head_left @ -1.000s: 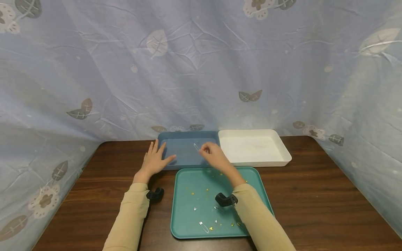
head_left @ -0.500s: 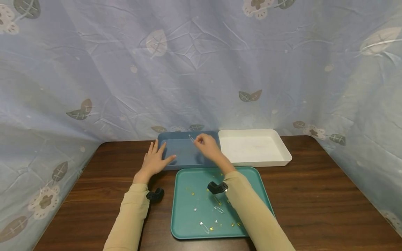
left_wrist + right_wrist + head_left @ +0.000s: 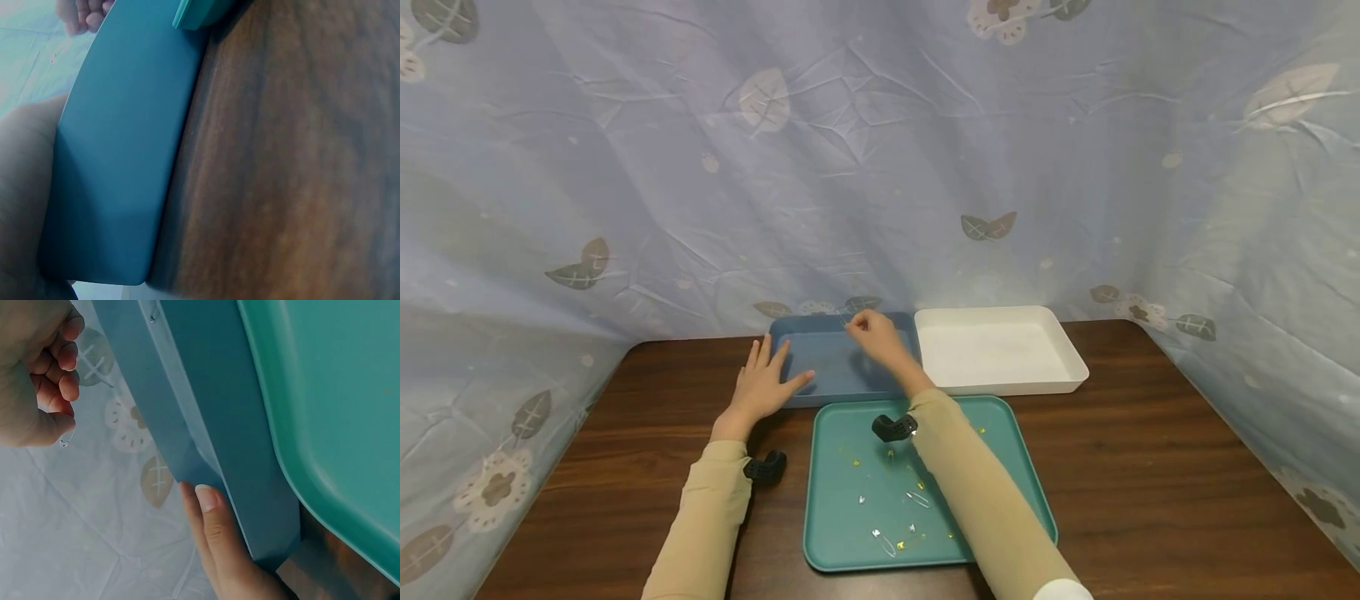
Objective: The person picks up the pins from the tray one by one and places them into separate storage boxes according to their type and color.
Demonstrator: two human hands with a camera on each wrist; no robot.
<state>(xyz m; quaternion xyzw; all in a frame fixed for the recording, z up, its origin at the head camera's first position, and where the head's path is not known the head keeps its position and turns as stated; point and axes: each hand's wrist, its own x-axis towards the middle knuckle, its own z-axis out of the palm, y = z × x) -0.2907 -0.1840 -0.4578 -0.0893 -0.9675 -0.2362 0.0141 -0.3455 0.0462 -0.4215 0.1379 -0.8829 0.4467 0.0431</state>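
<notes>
"At the left of the tabletop (image 3: 602, 500), what does the left hand (image 3: 760, 388) do?"

"It rests on the left end of the blue tray (image 3: 831, 358), fingers straight and spread; it grips nothing. This is not changed."

"And beside it?"

"The right hand (image 3: 874, 332) is above the back part of this tray. Its thumb and fingertips pinch one silver safety pin (image 3: 65, 442). Compared with half a second ago, it is a little more to the left, and also further back or higher; I cannot tell which."

"What does this mean for the work?"

"In my judgement, the pin is not yet released."

"Further right?"

"Gold and silver pins (image 3: 900, 545) lie scattered on the green tray (image 3: 827, 533); behind is the white tray (image 3: 992, 346)."
</notes>
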